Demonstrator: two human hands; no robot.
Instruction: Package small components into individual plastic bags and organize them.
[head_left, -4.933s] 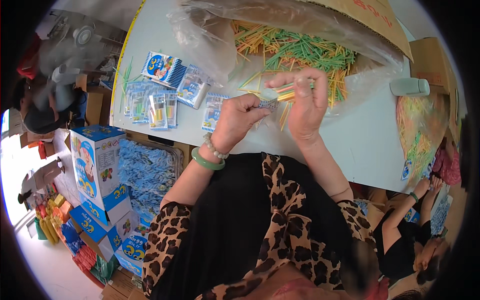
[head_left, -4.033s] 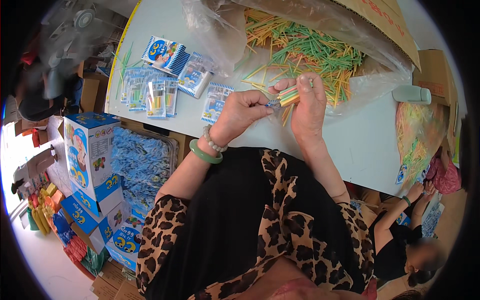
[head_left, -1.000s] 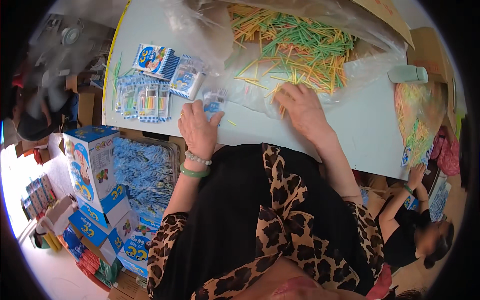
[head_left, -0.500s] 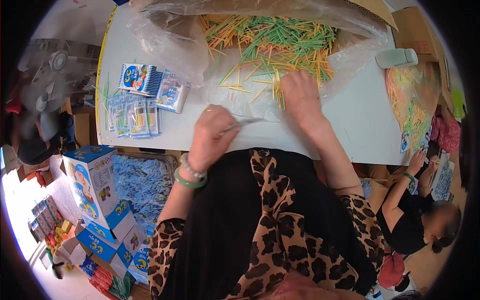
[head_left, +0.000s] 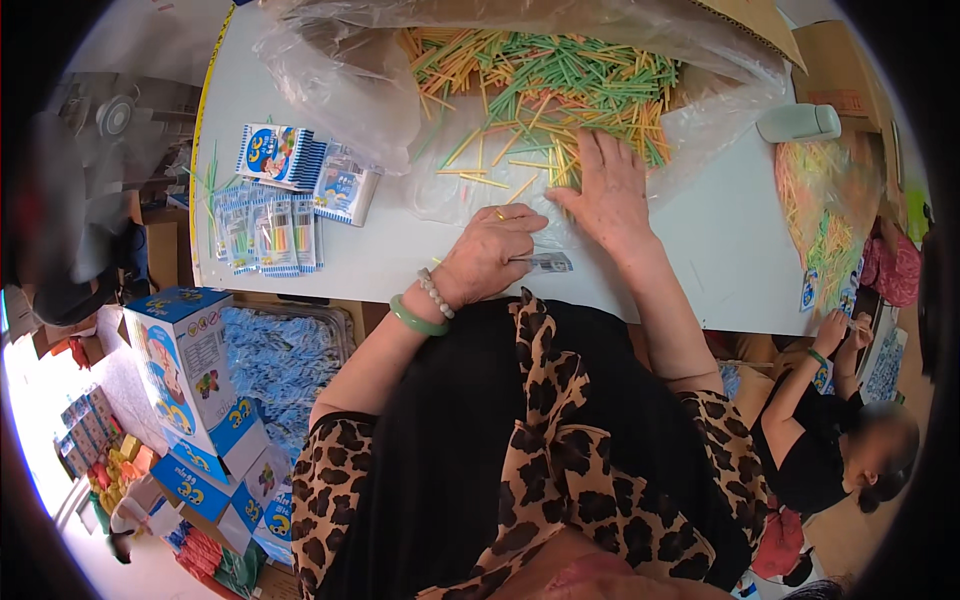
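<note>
A small clear plastic packet [head_left: 548,262] with dark print sticks out of my left hand [head_left: 490,255], whose fingers are closed on it just above the table's front edge. My right hand [head_left: 612,195] lies palm down at the near side of a heap of thin sticks [head_left: 570,85] in green, yellow and orange. Its fingers are stretched out and the thumb is spread toward the left hand. A few loose yellow sticks [head_left: 556,165] lie beside the right thumb. Whatever lies under the right palm is hidden.
The heap sits on clear plastic sheeting [head_left: 340,100] at a carton's mouth. Filled packets [head_left: 270,230] and blue-white pouches [head_left: 275,155] are at the table's left. A pale green bottle [head_left: 800,123] lies at right, near a bag of sticks [head_left: 825,200]. A co-worker [head_left: 830,430] works at far right.
My left hand has moved right with the packet, close to the right hand. My right hand has shifted slightly right, and its fingers have spread from beside the yellow sticks.
</note>
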